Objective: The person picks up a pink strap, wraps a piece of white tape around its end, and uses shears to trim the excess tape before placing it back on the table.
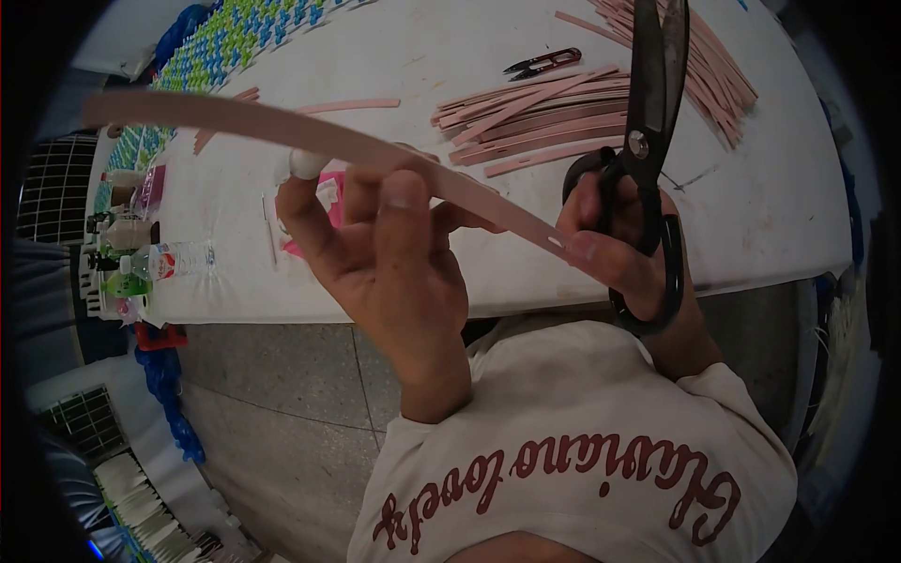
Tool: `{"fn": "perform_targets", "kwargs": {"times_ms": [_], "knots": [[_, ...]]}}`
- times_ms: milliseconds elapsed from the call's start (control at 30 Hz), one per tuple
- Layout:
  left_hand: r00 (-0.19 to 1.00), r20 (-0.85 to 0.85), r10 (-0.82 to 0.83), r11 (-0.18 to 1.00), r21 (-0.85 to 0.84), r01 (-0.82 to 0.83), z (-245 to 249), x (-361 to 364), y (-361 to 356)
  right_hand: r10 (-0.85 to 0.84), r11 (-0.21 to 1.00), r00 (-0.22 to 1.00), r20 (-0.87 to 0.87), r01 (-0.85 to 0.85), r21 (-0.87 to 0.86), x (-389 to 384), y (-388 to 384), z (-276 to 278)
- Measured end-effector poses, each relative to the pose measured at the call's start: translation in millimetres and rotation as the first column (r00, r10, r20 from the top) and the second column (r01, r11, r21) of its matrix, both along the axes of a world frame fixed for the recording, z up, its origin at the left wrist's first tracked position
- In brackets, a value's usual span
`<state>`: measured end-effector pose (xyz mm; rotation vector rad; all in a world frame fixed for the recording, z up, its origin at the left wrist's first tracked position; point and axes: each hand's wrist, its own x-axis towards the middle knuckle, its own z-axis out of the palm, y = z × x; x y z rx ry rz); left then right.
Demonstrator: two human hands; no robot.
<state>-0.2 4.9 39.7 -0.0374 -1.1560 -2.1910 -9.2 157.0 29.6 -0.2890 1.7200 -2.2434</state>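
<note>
A long pink strip [347,141] runs across the head view, raised above the white table. My left hand [394,244] pinches its middle, thumb on the near face and fingers behind; one fingertip wears a white cover. My right hand [624,249] pinches the strip's right end, by a small slot, between thumb and finger. Black-handled scissors [639,143] also hang in my right hand, fingers through the handles, blades pointing up and nearly together. Beyond the hands lies a pile of similar pink strips [544,117].
Small snips [544,63] lie behind the pile, with more pink strips [704,70] at the back right. Green, blue and white pieces [235,47] cover the back left. A plastic bottle [174,261] and other bottles line the left edge of the table [450,272].
</note>
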Motion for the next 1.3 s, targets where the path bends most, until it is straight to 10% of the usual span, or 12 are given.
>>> {"fn": "perform_targets", "kwargs": {"times_ms": [400,667,1100,1300], "knots": [[0.993,0.007,-0.115,0.986,-0.118,0.115,-3.0,2.8,-1.5,-0.092,0.982,0.974,-0.209,0.123,0.14,-3.9,4.8,-7.0],[0.956,-0.112,-0.27,0.963,-0.052,0.266,-10.0,0.6,-13.6,0.054,0.83,0.926,-0.374,0.167,0.532,-5.4,6.4,-14.2],[0.982,-0.115,-0.149,0.986,-0.097,0.138,-4.9,0.8,-10.6,0.111,0.857,0.932,-0.345,0.086,0.508,-3.8,6.8,-21.3],[0.989,-0.09,-0.114,0.988,-0.113,0.104,-8.1,-1.9,-14.3,0.065,0.979,0.996,-0.069,-0.05,0.198,-1.3,3.1,-23.9]]}}
